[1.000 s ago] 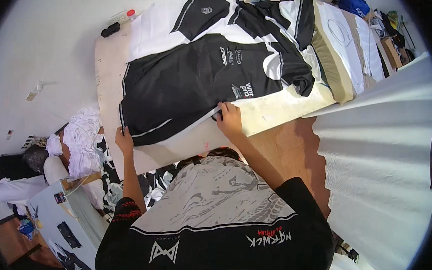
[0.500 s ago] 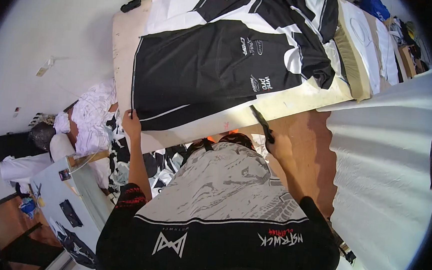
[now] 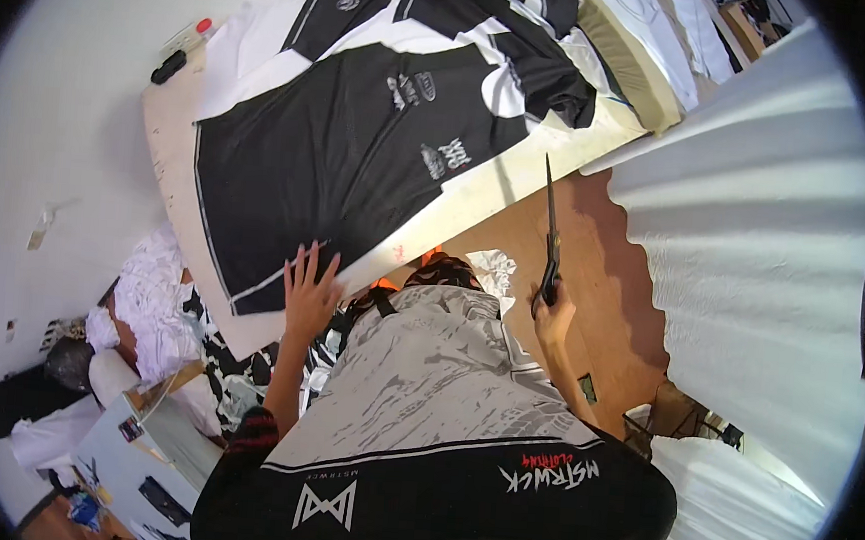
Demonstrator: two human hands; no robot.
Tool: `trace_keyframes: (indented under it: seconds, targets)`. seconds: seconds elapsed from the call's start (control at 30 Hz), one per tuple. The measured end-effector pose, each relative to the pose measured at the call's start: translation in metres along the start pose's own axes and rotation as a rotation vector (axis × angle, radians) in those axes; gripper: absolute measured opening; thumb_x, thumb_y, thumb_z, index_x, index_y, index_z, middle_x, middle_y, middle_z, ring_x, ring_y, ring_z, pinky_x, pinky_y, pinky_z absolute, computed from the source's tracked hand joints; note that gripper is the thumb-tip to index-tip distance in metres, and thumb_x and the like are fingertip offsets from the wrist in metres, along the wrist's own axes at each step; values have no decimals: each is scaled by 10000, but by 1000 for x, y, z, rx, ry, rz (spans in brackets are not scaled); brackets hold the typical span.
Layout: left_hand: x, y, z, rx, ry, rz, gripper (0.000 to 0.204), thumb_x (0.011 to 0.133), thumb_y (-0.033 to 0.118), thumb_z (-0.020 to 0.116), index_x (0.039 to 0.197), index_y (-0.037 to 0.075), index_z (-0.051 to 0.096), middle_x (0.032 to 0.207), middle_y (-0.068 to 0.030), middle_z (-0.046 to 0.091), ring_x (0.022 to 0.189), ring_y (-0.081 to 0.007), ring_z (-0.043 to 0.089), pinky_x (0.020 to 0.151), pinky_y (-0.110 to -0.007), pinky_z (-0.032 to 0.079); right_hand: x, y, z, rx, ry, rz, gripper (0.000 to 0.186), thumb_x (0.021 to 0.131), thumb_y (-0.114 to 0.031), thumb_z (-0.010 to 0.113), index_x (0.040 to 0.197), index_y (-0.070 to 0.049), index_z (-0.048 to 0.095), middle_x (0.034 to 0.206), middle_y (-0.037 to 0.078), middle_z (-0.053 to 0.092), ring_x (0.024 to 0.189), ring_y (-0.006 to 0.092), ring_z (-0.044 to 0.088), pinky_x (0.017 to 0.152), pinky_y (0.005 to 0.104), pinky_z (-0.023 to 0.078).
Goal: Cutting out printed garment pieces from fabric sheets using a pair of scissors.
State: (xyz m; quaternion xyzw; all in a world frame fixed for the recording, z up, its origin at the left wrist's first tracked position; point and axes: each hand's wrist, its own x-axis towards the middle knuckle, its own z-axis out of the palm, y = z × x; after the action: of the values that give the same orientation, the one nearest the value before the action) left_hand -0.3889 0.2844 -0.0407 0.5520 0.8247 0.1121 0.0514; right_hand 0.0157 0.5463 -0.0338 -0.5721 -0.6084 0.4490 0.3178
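A large black fabric panel (image 3: 295, 160) with small white prints and pale edge lines is spread on the pale table (image 3: 174, 167). With fingers spread, my left hand (image 3: 311, 290) lies over the panel's near edge, close to its near left corner. Out to the right, beyond the table's near edge, my right hand (image 3: 554, 314) grips a pair of long black scissors (image 3: 552, 243). The blades point away from me and look closed; they touch no fabric.
More black pieces (image 3: 341, 3) on white material lie on the far part of the table, beside a folded tan bundle (image 3: 623, 58). A small black object (image 3: 169, 66) sits at its left edge. White curtains (image 3: 757, 212) hang at right. White cloth (image 3: 160, 296) is heaped at left.
My left hand has gone from pinching the panel's corner to lying spread on its near edge. The scissors have swung away from the table, pointing forward. The view has turned.
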Motion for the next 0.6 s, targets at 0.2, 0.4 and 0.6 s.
trace_keyframes:
  seconds: [0.2, 0.4, 0.6]
  targets:
    - [-72, 3, -18, -156, -89, -7, 567, 984, 184, 726, 1534, 189, 591, 1711, -154, 372, 1573, -412, 331, 1236, -611, 283, 130, -25, 20, -40, -18, -162, 130, 914, 54, 614, 1015, 25, 689, 799, 26, 665, 671, 74, 592, 576, 276, 466]
    - [-44, 3, -3, -169, 107, -18, 283, 935, 80, 746, 1212, 44, 701, 1482, -127, 629, 1377, -360, 557, 1125, -523, 422, 293, -7, 94, -312, 224, -163, 279, 906, -219, 802, 1027, 14, 706, 903, 194, 759, 824, 322, 751, 776, 423, 560]
    - [-2, -8, -9, -491, 313, -630, 136, 1062, 108, 615, 1080, -21, 653, 1043, -195, 711, 942, -277, 690, 847, -382, 536, 384, -44, 150, -218, 244, -128, 458, 788, -337, 915, 974, 41, 735, 875, 228, 760, 847, 393, 747, 800, 451, 554]
